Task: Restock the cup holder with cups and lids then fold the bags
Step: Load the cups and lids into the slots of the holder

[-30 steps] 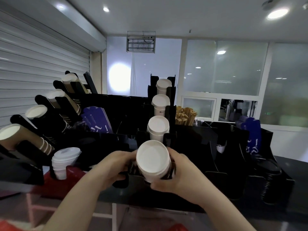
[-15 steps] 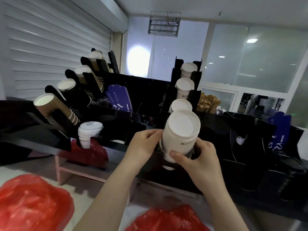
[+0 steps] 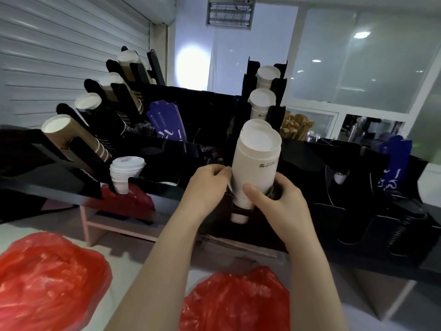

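Note:
A stack of white paper cups stands bottom-up in the front slot of the black cup holder. My right hand grips the stack low down, thumb across its front. My left hand pinches the rim of the stack at its left side. Two more white cup stacks fill the slots behind. Brown and black cup stacks lean in the left rack. A stack of white lids sits at the left. Two red plastic bags lie on the counter in front.
Blue sleeves stand in the middle compartment and another blue pack at the right. Wooden stirrers sit behind the white cups. Black lids are stacked at the far right. A roller shutter closes the left side.
The white cup stack has come up out of the slot and tilted more upright. My view has dropped lower, bringing both red bags into sight.

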